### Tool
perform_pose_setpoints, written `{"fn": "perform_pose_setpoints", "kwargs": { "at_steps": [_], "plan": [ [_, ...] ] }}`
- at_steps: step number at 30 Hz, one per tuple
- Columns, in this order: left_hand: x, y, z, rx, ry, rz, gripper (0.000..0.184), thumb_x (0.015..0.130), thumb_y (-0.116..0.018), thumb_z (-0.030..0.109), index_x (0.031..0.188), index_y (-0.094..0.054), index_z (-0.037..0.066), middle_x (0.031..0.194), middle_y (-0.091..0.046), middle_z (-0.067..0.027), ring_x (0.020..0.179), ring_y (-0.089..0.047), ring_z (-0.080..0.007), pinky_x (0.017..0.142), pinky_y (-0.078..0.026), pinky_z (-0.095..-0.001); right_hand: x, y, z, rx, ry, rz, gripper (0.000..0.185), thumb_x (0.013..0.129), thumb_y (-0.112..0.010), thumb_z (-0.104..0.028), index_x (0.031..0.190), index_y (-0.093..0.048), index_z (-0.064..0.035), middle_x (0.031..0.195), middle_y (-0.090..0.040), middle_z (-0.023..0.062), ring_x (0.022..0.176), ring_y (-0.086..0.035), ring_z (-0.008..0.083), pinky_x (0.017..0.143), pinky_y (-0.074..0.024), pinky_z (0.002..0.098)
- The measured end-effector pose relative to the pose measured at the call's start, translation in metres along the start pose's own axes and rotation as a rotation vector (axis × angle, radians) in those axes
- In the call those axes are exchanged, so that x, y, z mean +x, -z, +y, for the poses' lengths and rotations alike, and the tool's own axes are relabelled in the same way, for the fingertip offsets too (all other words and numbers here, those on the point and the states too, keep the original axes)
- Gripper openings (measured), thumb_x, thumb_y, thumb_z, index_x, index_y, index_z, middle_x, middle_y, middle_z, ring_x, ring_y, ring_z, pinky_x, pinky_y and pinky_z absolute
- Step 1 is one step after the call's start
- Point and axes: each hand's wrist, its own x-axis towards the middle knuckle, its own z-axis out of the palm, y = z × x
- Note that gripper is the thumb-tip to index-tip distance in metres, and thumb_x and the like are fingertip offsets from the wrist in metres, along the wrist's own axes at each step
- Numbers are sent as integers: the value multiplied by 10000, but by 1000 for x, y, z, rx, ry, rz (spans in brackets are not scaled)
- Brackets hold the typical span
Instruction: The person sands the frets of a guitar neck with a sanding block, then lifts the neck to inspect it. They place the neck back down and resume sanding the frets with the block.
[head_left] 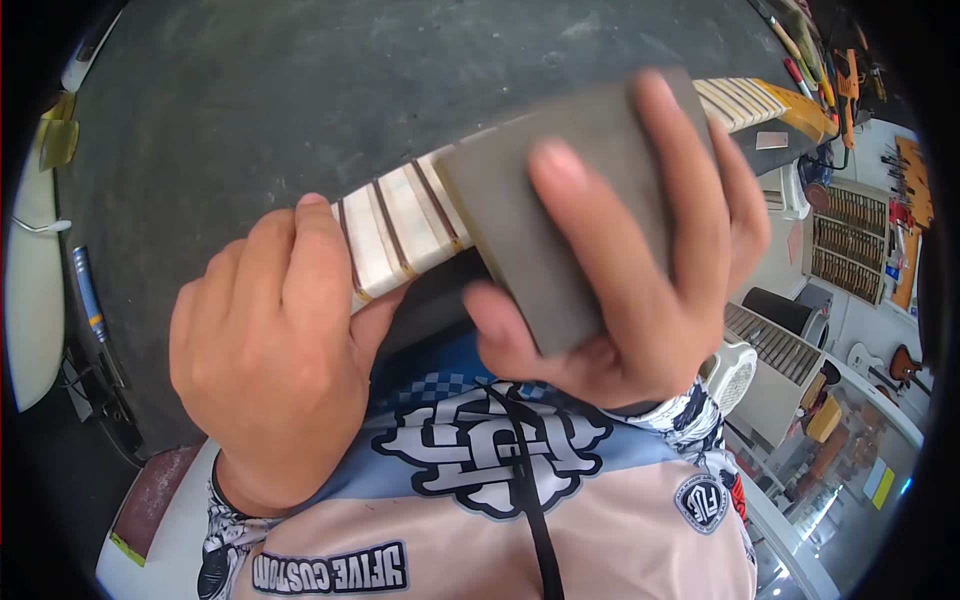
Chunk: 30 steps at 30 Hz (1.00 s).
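A guitar neck [400, 215] slants up to the right across the dark worktop, its fretboard covered with whitish masking tape between the bare frets. Its amber headstock end [805, 118] shows at the upper right. My left hand [275, 340] is wrapped around the lower-left end of the neck, fingers over the top and thumb beneath. Held in my right hand [650, 270] is a flat grey block [500, 195], which looks like a sanding block. It lies across the taped frets and hides the middle of the neck. My right fingers are spread over its face, slightly blurred.
The dark worktop [300, 90] extends behind the neck. A blue-handled tool [88, 295] lies at the left, near a pale curved panel [35, 300]. Several hand tools [800, 70] sit at the upper right. Racks of small parts [845, 245] stand at the right.
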Motion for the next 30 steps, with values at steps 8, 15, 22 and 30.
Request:
{"fn": "perform_pose_setpoints", "kwargs": {
  "at_steps": [8, 15, 22, 30],
  "plan": [
    [0, -2, -1, 6, -15, 30, 458, 755, -769, 280, 1119, -673, 19, 1029, -707, -98, 875, -672, -276, 694, -472, -374, -21, 11, 36, -116, 274, 42, 605, 783, -748, -527, 1188, -726, -78, 1268, -628, 316, 1144, -616, 439, 1021, -442, 504],
    [1, 1, -3, -18, -45, 36, 454, 752, -805, 287, 1085, -679, 6, 962, -700, -104, 817, -663, -290, 671, -466, -386, 19, -8, -3, -24, 14, 59, 559, 689, -833, -378, 1153, -748, -79, 1193, -692, 229, 1140, -633, 382, 1025, -435, 481],
    [3, 4, -3, -33, -33, 12, 425, 751, -819, 288, 1023, -688, -10, 902, -694, -123, 768, -658, -302, 653, -468, -397, -60, 38, -4, -69, 6, -10, 597, 967, -510, -573, 1362, -557, -128, 1306, -535, 426, 1198, -540, 540, 1020, -407, 618],
    [3, 1, -1, -29, -18, 36, 431, 751, -809, 292, 1042, -690, -2, 923, -699, -125, 790, -661, -305, 667, -475, -394, -19, 3, 5, 2, 83, 105, 507, 851, -706, -421, 1238, -672, -96, 1255, -629, 307, 1171, -606, 425, 1036, -411, 535]
  ]
}}
